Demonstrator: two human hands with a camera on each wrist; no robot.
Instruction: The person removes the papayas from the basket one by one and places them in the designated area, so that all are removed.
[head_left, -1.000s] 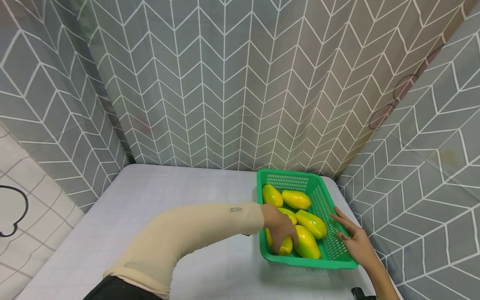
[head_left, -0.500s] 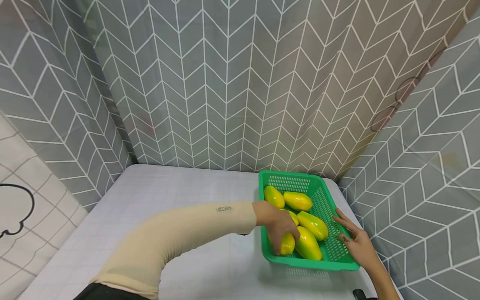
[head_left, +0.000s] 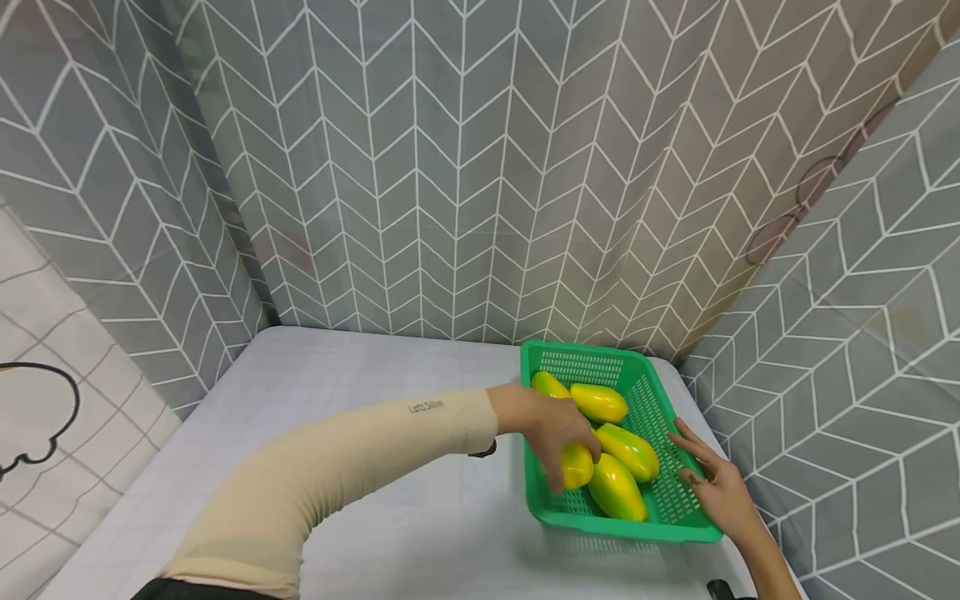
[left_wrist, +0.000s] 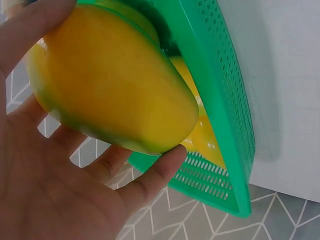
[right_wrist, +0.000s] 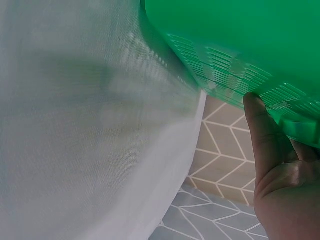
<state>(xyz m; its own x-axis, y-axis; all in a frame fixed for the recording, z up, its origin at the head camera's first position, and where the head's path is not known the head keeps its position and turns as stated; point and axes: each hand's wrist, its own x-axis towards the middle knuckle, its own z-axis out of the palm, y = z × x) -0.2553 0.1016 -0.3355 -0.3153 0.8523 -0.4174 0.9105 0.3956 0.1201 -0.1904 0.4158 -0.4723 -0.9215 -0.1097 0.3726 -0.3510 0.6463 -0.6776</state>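
My left hand (head_left: 551,429) grips a yellow papaya (left_wrist: 115,82) with green streaks along its ridges, fingers on one side and thumb on the other. In the left wrist view this fruit is raised close to the rim of a green plastic basket (head_left: 592,527). More papayas (head_left: 618,487) lie inside the basket, one of them partly hidden behind the left hand. At the basket's right side, my right hand (head_left: 716,487) rests with extended fingers. The right wrist view shows a fingertip (right_wrist: 255,100) against the slotted wall.
The basket stands at the right end of a table with a white cloth (head_left: 375,367). Grey chevron-patterned curtains (head_left: 450,167) hang behind and at both sides. A small black object (head_left: 720,589) shows at the bottom edge near the right forearm.
My left hand has lifted the papaya from the front left of the basket and drawn slightly up and left. The right hand keeps its place at the basket's side.
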